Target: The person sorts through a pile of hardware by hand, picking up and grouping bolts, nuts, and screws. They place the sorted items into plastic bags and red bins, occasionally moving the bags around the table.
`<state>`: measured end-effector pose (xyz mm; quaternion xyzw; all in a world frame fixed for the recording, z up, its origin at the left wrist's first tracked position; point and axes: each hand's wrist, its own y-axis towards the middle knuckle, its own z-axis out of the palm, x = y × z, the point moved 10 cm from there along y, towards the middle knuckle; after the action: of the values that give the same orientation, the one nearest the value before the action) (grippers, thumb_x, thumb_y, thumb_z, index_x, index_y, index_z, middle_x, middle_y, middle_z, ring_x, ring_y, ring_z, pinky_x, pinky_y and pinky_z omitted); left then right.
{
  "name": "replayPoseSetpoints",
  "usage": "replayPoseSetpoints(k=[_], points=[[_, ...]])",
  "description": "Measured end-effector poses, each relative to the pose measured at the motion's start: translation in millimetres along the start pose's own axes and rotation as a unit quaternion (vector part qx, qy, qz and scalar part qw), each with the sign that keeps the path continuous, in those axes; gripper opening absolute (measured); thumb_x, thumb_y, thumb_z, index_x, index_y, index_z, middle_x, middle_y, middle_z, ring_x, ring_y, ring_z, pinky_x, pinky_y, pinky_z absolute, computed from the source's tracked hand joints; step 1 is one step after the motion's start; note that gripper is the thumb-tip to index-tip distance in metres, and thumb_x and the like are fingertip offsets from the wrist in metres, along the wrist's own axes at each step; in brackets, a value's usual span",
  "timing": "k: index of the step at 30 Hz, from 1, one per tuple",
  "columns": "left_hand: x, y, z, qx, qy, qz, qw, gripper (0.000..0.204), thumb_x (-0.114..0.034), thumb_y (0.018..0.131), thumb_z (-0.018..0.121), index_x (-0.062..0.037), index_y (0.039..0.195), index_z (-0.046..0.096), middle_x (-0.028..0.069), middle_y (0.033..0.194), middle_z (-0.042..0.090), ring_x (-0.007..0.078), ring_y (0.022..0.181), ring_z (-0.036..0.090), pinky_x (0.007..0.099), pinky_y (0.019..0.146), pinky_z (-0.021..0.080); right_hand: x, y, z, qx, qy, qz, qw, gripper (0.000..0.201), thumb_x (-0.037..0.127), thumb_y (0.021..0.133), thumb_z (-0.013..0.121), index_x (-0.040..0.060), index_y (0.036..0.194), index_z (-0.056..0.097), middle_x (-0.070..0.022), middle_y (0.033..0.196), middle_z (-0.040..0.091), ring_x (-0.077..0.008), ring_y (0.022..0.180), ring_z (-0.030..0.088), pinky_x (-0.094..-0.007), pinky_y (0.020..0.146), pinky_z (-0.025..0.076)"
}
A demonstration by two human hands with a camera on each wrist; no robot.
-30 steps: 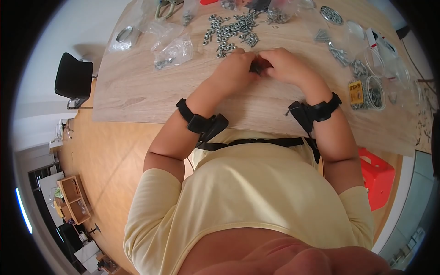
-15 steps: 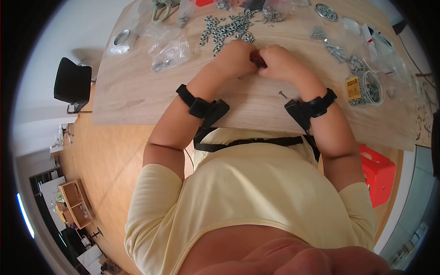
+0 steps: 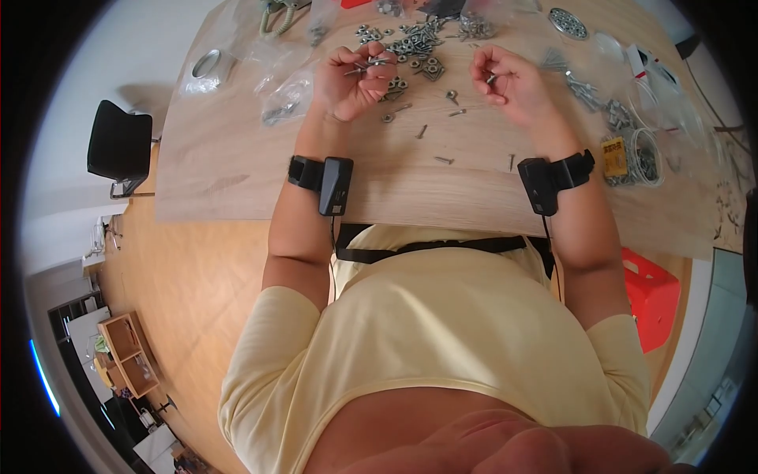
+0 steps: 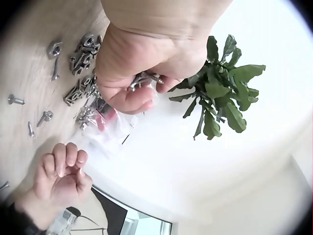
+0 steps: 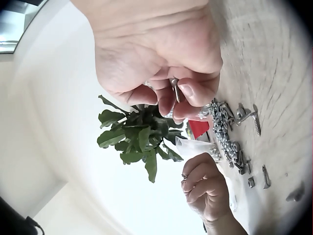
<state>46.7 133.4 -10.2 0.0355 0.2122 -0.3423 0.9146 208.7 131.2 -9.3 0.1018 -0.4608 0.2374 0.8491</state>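
Note:
My left hand (image 3: pixel 353 85) is raised over the table with its palm up and fingers curled round several screws (image 4: pixel 145 80). Across from it, my right hand (image 3: pixel 517 85) holds a single screw (image 5: pixel 176 89) by the fingertips. Between and below the hands lie loose pieces: one screw (image 3: pixel 422 131), another screw (image 3: pixel 444 160), a third screw (image 3: pixel 511 162) near the right wrist and a nut (image 3: pixel 387 118). Behind them spreads a pile of nuts and screws (image 3: pixel 418 41), partly covered by the left hand.
Clear plastic bags (image 3: pixel 286 99) lie at the left beside a round tin (image 3: pixel 207 63). On the right are a heap of bolts (image 3: pixel 583 93), a clear tub with a yellow label (image 3: pixel 614 156) and a round perforated metal disc (image 3: pixel 568 24). A red stool (image 3: pixel 651 300) stands under the table's right side.
The hands were together over the table's middle; they have moved apart and turned to show their palms and the screws. Several loose screws and a nut now show on the wood between them.

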Motion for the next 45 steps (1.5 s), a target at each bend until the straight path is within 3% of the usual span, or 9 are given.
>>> replayPoseSetpoints(k=[5,8,10,11,13,22,41,44,45], points=[[3,-2,11,0.043,-0.037,-0.034,0.998,0.015,-0.015,0.083,0.056,-0.0012,0.087,0.055,0.0075,0.083,0.049,0.0099,0.059,0.040,0.0192,0.040,0.029,-16,-1,-12,-0.096,-0.280,0.057,0.954,0.011,0.013,0.078,0.060,0.0047,0.085,0.056,0.0018,0.065,0.051,-0.0083,0.053,0.043,-0.0208,0.042,0.028],[10,-7,7,-0.025,0.127,-0.071,0.989,0.019,-0.018,0.086,0.055,0.0003,0.087,0.057,0.0027,0.073,0.046,0.0081,0.054,0.036,0.0210,0.038,0.026,-13,-3,17,-0.045,-0.597,-0.003,0.801,0.016,0.017,0.075,0.068,0.0054,0.083,0.060,0.0019,0.057,0.047,-0.0108,0.050,0.041,-0.0260,0.045,0.031],[-9,-20,-4,-0.185,0.546,-0.039,0.816,0.020,-0.020,0.082,0.062,-0.0006,0.086,0.062,-0.0002,0.065,0.049,0.0090,0.053,0.042,0.0228,0.043,0.032,-9,-9,38,-0.021,-0.649,-0.101,0.754,0.017,0.019,0.075,0.069,0.0058,0.083,0.060,-0.0012,0.053,0.044,-0.0136,0.048,0.041,-0.0301,0.047,0.034],[-4,-21,-4,-0.185,0.544,-0.038,0.817,0.020,-0.020,0.082,0.062,-0.0006,0.086,0.062,-0.0002,0.065,0.049,0.0090,0.053,0.042,0.0228,0.043,0.032,-10,-11,40,-0.020,-0.650,-0.099,0.753,0.017,0.019,0.075,0.069,0.0058,0.083,0.060,-0.0012,0.053,0.044,-0.0136,0.048,0.041,-0.0301,0.047,0.034],[-13,-22,7,-0.197,0.781,0.016,0.592,0.021,-0.020,0.075,0.069,-0.0025,0.085,0.065,0.0012,0.063,0.054,0.0117,0.059,0.050,0.0256,0.050,0.039,-17,-12,46,0.017,-0.639,-0.069,0.766,0.019,0.019,0.075,0.070,0.0060,0.085,0.060,-0.0033,0.053,0.043,-0.0150,0.049,0.041,-0.0310,0.049,0.035],[8,-17,11,-0.179,0.859,-0.020,0.478,0.019,-0.021,0.071,0.067,-0.0043,0.082,0.067,0.0104,0.074,0.065,0.0210,0.066,0.060,0.0316,0.059,0.046,-26,-22,54,0.097,-0.684,0.051,0.721,0.030,0.023,0.071,0.073,0.0051,0.091,0.059,-0.0132,0.087,0.064,-0.0288,0.079,0.060,-0.0379,0.069,0.046],[49,-19,22,-0.088,0.876,-0.092,0.466,0.018,-0.019,0.070,0.064,-0.0018,0.075,0.065,0.0140,0.073,0.064,0.0266,0.069,0.061,0.0358,0.065,0.048,-35,-26,50,0.111,-0.735,0.083,0.664,0.015,0.015,0.071,0.071,0.0034,0.071,0.060,-0.0127,0.070,0.062,-0.0283,0.068,0.060,-0.0382,0.061,0.045],[29,-14,31,-0.069,0.834,0.010,0.548,0.018,-0.018,0.074,0.059,-0.0006,0.071,0.061,0.0113,0.065,0.060,0.0231,0.059,0.057,0.0318,0.054,0.045,-26,-27,44,0.106,-0.698,0.083,0.703,0.018,0.016,0.069,0.072,0.0040,0.075,0.060,-0.0117,0.071,0.062,-0.0261,0.067,0.059,-0.0371,0.060,0.045],[25,-14,16,-0.081,0.638,-0.053,0.764,0.018,-0.018,0.076,0.056,-0.0014,0.069,0.057,0.0083,0.061,0.055,0.0195,0.054,0.053,0.0283,0.048,0.040,-13,-28,43,0.090,-0.686,0.086,0.717,0.020,0.017,0.068,0.072,0.0045,0.077,0.060,-0.0111,0.072,0.061,-0.0250,0.067,0.058,-0.0366,0.060,0.045]])
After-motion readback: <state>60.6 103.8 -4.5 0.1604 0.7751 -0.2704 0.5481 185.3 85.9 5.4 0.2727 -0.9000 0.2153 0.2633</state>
